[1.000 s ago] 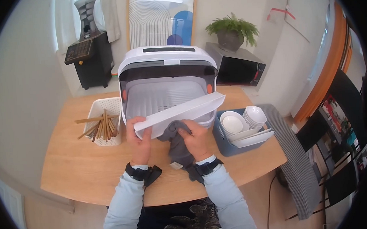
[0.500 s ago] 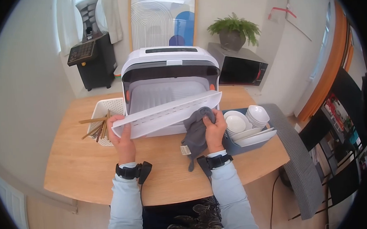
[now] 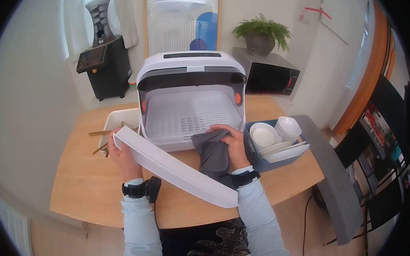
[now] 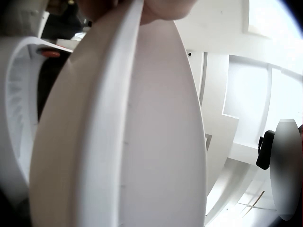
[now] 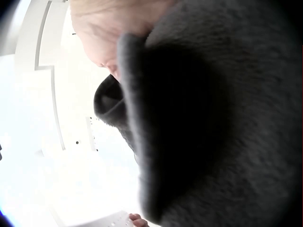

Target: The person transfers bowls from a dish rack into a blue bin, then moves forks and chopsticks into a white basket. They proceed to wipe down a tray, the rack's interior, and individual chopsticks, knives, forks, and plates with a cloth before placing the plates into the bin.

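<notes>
My left hand [image 3: 124,156] grips one end of a long white plastic tray [image 3: 177,171], which slants down to the right toward my right forearm. In the left wrist view the fingers [image 4: 165,8] pinch the tray's top end, and its long walls fill the middle. My right hand [image 3: 236,147] holds a dark grey cloth [image 3: 213,151] that drapes below the fingers. The cloth fills much of the right wrist view. Behind both hands stands a white dish cabinet [image 3: 190,61] with its front open and a ribbed rack inside.
At the left is a white perforated basket [image 3: 121,115] with wooden chopsticks [image 3: 101,133]. On the right, a blue bin [image 3: 257,160] holds white bowls [image 3: 287,128] and plates. A microwave [image 3: 267,76] with a potted fern stands behind, and the table's front edge [image 3: 182,225] is close to my body.
The tray has swung from slanting up rightward to slanting down rightward, its far end now near my right forearm. The left hand moved left; the right hand has spread the bunched cloth flatter.
</notes>
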Tool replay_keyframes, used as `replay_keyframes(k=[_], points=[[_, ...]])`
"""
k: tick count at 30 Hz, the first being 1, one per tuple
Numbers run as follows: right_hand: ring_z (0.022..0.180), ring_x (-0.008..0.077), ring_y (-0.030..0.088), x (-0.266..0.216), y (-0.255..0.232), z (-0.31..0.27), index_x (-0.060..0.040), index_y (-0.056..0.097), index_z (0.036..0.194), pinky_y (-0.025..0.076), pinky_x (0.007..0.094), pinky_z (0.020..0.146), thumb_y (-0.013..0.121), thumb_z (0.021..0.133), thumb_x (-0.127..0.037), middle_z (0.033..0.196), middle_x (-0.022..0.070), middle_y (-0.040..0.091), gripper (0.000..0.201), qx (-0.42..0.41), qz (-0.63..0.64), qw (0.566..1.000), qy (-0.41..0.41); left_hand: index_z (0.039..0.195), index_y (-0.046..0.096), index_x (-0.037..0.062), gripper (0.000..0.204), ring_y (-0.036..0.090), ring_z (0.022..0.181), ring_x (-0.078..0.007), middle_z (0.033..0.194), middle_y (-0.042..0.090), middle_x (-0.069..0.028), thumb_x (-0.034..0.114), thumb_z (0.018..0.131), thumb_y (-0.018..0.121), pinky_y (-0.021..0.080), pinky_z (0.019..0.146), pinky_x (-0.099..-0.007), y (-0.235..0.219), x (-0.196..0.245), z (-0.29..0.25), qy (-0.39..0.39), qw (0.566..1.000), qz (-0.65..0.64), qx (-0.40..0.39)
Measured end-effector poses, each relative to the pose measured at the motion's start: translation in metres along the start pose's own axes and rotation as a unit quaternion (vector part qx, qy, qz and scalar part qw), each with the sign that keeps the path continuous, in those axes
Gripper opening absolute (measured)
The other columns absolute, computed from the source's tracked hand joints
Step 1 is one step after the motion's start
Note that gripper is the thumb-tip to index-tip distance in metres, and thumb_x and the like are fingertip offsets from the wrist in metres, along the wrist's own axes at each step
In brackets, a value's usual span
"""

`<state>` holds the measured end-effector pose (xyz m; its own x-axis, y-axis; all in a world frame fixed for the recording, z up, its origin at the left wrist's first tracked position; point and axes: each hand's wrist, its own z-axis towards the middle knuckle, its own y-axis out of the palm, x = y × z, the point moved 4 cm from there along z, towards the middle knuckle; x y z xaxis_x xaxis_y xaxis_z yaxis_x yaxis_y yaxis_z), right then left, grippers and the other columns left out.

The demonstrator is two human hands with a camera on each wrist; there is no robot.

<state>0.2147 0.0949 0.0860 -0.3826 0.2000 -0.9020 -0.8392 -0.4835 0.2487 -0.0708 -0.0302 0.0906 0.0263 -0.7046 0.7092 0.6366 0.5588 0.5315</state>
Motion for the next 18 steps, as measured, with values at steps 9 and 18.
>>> replay_keyframes(k=[9,18], points=[[0.106,0.0169,0.059,-0.02,0.004,0.001,0.0017,0.062,0.111,0.044,0.0285,0.096,0.053,0.083,0.007,0.112,0.0091,0.065,0.029,0.009,-0.063,0.996,-0.056,0.103,0.063,-0.0012,0.017,0.06,0.079,-0.0094,0.087,0.065,-0.0034,0.006,0.088,0.057,0.048,0.071,-0.0259,0.022,-0.02,-0.016,-0.107,0.98,0.063,-0.158],[0.106,0.022,0.059,-0.004,0.046,-0.011,0.0025,0.067,0.097,0.043,0.0284,0.093,0.056,0.069,0.011,0.11,0.0111,0.064,0.031,-0.229,-0.179,0.954,-0.071,0.109,0.06,-0.001,0.027,0.066,0.078,-0.0341,0.085,0.065,-0.0235,0.004,0.083,0.051,0.05,0.072,-0.0394,0.049,-0.059,-0.06,-0.075,0.899,0.322,-0.289]])
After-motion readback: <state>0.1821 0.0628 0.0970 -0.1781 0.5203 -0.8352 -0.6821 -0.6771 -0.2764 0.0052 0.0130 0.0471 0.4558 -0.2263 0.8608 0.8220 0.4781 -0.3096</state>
